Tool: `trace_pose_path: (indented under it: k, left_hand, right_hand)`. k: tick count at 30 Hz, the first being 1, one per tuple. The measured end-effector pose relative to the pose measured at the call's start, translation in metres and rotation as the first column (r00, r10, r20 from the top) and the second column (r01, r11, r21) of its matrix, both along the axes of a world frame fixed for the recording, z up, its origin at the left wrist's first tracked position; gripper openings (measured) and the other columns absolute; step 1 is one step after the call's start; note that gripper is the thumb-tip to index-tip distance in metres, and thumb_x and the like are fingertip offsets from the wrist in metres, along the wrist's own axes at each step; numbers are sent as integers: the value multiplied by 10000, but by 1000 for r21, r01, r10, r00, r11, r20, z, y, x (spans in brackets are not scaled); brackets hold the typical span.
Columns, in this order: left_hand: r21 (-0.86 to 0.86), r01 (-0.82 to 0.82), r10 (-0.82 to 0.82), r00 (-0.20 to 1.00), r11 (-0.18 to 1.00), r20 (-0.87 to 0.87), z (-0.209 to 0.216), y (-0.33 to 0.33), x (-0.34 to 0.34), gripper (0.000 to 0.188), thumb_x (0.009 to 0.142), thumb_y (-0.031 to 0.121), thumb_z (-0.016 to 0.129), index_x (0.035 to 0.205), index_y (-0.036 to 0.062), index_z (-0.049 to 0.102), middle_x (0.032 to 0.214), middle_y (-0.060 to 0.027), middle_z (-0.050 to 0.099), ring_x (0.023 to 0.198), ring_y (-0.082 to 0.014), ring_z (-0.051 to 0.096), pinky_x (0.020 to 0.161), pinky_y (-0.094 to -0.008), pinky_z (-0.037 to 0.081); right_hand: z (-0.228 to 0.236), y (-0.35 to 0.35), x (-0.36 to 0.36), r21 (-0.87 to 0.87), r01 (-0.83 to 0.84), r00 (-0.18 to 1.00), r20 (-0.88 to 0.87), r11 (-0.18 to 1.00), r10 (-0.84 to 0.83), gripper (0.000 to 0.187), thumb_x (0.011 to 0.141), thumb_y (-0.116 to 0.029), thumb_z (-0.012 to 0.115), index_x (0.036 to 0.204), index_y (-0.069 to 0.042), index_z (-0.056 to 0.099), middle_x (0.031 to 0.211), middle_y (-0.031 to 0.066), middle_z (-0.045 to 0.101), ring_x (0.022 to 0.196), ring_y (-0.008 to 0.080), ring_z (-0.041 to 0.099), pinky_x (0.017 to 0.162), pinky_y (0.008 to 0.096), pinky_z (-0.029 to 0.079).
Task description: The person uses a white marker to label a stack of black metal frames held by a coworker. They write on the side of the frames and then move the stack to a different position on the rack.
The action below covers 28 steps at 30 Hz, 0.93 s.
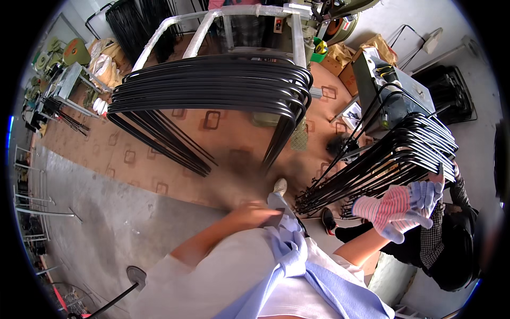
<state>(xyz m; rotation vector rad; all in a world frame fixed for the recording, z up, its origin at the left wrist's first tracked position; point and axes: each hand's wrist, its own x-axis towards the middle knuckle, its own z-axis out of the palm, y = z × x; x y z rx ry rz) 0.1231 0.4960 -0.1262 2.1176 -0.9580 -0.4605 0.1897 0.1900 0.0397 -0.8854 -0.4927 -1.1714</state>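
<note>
My left hand (pixel 252 213), bare and smeared by motion, is in front of my waist by the loose ends of a pale blue cloth tie (pixel 291 255). How its fingers sit cannot be made out. To the right, my right hand (pixel 411 217) is raised beside a stack of bent black metal tubes (pixel 404 146). Pink-and-white striped knit with blue-grey fingertips covers it. A loose cuff beside the wrist suggests a second striped glove (pixel 372 208) held across the hand. The overlap hides much of the fingers.
Several bent black tubes (pixel 202 85) hang over a pale metal rack (pixel 199 34) ahead. A co-worker (pixel 449 244) in dark clothes bends close at my right, one hand on the tube stack. A grey bench (pixel 409 87) stands beyond, and a round black base (pixel 136 276) lies lower left.
</note>
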Motion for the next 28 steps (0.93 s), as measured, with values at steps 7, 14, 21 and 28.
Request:
trace_pose_path:
  k: [7, 14, 21, 28]
  left_hand:
    - [460, -361, 543, 756, 811, -365, -67, 105, -84, 330, 745, 215, 580, 1051, 92, 557, 880, -154, 596, 871, -327, 556, 758, -400, 444]
    - [120, -517, 530, 837, 847, -135, -35, 73, -51, 268, 723, 181, 587, 959, 57, 554, 912, -138, 558, 903, -332, 520, 726, -370, 431]
    - [-28, -489, 490, 871, 872, 41, -100, 68, -23, 402, 752, 332, 535, 1048, 59, 536, 953, -143, 537, 967, -336, 475, 817, -452, 383]
    - [376, -660, 720, 693, 650, -28, -2, 60, 30, 450, 696, 252, 598, 1109, 84, 542, 963, -155, 570, 957, -322, 500, 798, -445, 412]
  right_hand:
    - [75, 73, 21, -227, -370, 403, -913, 901, -65, 318, 821, -212, 532, 1022, 25, 599, 614, -54, 422, 503, 1, 327, 453, 162, 236]
    - [51, 99, 109, -518, -516, 586, -794, 682, -161, 309, 845, -146, 565, 1138, -46, 556, 717, 51, 636, 647, 79, 544, 650, 243, 445]
    - [41, 75, 138, -173, -563, 384, -921, 808, 70, 257, 870, -87, 525, 1096, 27, 567, 800, -18, 571, 679, 19, 472, 620, 168, 403]
    - [24, 58, 132, -86, -496, 328, -940, 864, 95, 260, 880, -142, 526, 1090, 3, 579, 586, -58, 473, 462, -2, 363, 425, 155, 282]
